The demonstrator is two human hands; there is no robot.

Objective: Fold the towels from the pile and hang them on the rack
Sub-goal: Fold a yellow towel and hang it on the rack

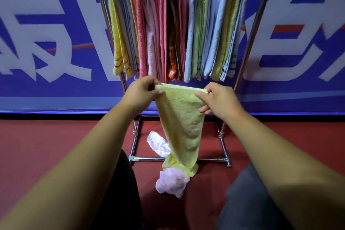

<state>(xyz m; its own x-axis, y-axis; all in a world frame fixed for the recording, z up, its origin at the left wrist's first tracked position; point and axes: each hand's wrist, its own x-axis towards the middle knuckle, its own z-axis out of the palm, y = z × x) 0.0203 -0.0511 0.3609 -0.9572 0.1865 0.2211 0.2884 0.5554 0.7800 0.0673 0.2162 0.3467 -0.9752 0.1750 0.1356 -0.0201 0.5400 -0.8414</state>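
I hold a pale yellow towel (180,121) stretched by its top edge in front of the rack. My left hand (142,92) pinches the top left corner and my right hand (217,99) pinches the top right corner. The towel hangs down in a narrowing fold, its lower end touching a pink towel (172,181) on the floor. Another pale pink towel (157,143) lies behind it on the floor. The chrome rack (223,132) stands ahead, with several folded towels (172,24) in yellow, pink and light blue hung over its top bar.
Red floor (56,145) spreads around the rack's base bar (147,158). A blue banner wall with white characters (46,33) stands right behind the rack. My knees, in dark and grey trousers (248,201), sit at the bottom of the view.
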